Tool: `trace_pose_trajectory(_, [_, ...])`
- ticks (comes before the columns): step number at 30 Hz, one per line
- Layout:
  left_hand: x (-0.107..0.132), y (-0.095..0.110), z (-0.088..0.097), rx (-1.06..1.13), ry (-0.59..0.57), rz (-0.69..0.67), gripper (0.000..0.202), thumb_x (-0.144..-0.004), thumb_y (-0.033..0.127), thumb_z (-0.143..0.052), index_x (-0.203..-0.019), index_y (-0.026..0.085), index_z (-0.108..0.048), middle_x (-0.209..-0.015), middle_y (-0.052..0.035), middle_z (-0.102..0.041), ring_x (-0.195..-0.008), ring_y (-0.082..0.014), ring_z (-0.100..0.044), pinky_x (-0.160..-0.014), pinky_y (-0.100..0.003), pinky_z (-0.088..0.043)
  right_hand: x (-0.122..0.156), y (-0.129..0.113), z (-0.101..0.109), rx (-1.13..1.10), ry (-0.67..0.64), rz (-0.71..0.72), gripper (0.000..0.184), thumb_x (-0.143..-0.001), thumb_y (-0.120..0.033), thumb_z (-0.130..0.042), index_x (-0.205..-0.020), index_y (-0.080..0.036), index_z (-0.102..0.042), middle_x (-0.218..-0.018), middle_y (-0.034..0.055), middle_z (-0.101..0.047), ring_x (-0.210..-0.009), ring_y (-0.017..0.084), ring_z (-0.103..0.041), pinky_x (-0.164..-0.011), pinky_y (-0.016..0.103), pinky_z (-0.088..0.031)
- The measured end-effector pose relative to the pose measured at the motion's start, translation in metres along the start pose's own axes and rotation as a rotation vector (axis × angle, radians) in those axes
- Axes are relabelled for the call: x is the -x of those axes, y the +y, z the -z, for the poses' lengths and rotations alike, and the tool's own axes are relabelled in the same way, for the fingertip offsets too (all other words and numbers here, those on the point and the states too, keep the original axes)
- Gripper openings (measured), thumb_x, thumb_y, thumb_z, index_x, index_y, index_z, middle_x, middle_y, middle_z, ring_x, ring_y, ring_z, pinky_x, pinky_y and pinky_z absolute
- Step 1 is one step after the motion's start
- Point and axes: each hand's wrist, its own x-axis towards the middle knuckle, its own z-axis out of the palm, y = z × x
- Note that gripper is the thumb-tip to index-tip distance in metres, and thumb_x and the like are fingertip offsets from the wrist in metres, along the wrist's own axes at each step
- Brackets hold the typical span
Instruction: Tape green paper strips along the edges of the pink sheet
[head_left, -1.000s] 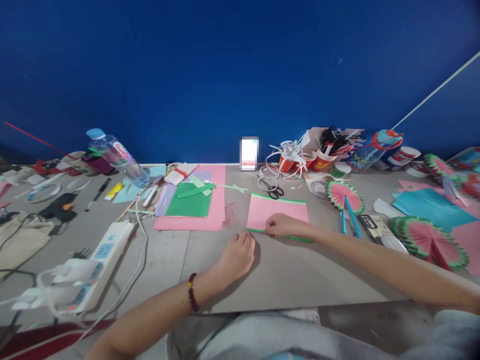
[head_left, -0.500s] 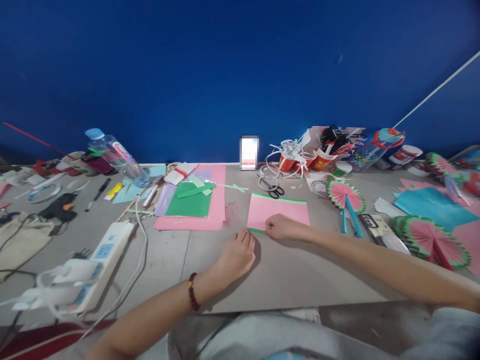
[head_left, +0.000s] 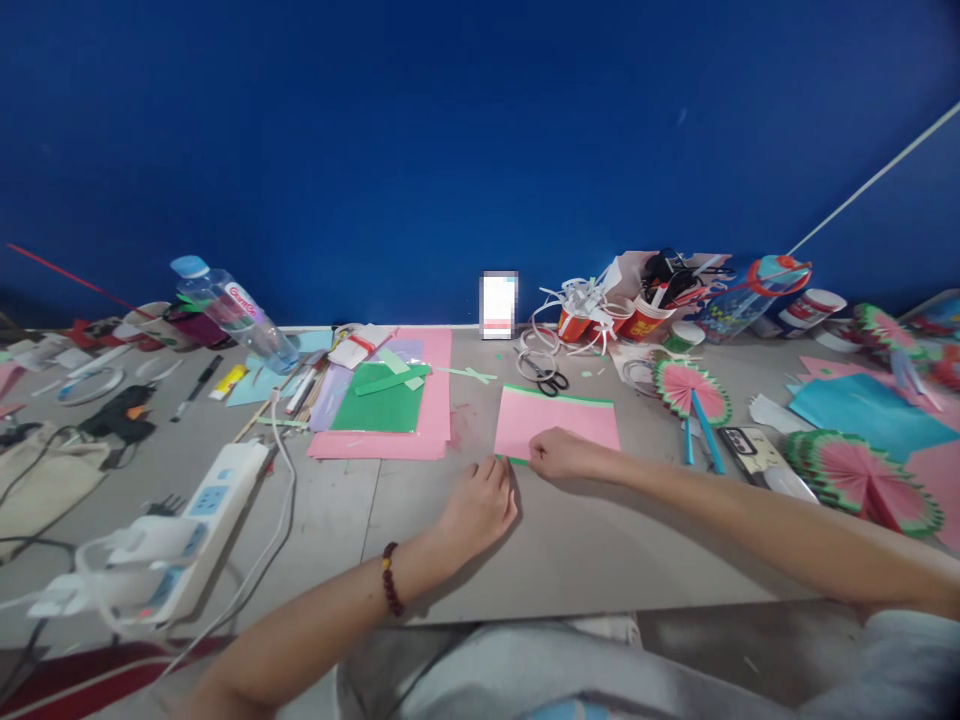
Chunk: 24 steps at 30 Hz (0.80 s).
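The right hand [head_left: 559, 455], its fingers curled, rested on the near green edge [head_left: 516, 461] of the pink sheet [head_left: 529, 415], which lay on the table [head_left: 592, 560]; apart from it, the left hand [head_left: 480, 505] bent at the sheet's near left corner. Whether either pinched paper, I couldn't tell. Scissors [head_left: 553, 384] lay just beyond the sheet, green paper [head_left: 379, 412] left of it.

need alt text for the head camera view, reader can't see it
A person's right hand rests over the near edge of a green-edged pink sheet on a grey table, the left hand by its near left corner. Black scissors lie just beyond it; pink-and-green paper fans are on the right, a white power strip on the left.
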Motion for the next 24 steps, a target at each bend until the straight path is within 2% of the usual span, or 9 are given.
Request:
trace_pose_trajectory(14, [-0.002,0.002,0.002,-0.039,-0.021,-0.001,0.026,-0.089,0.018,-0.043,-0.105,0.006,-0.060,-0.094,-0.0130,-0.058,-0.088,-0.0241,-0.050,-0.067,-0.037,-0.040,0.005,-0.010,0.006,0.051,-0.026,-0.037,0.013,-0.076,-0.025,-0.056,-0.071,-0.016,-0.064,-0.078,0.0071,-0.068,-0.068,0.016,-0.056,-0.054,0.024,-0.030])
trace_pose_trajectory(20, [-0.001,0.002,0.001,-0.087,0.003,0.027,0.026,-0.089,0.019,-0.043,-0.103,0.007,-0.061,-0.091,-0.0124,-0.057,-0.088,-0.0250,-0.050,-0.066,-0.038,-0.039,0.006,-0.012,0.010,0.058,-0.052,-0.039,0.015,-0.076,-0.024,-0.055,-0.072,-0.015,-0.066,-0.081,0.0099,-0.070,-0.069,0.019,-0.059,-0.054,0.025,-0.033])
trace_pose_trajectory(24, [0.001,0.000,-0.001,-0.095,0.010,0.095,0.027,-0.090,0.023,-0.041,-0.102,0.008,-0.061,-0.096,-0.0141,-0.059,-0.090,-0.0261,-0.051,-0.071,-0.039,-0.040,0.004,-0.010,0.008,0.063,-0.061,-0.032,0.016,-0.076,-0.024,-0.056,-0.075,-0.015,-0.068,-0.083,0.0112,-0.070,-0.071,0.019,-0.061,-0.055,0.025,-0.034])
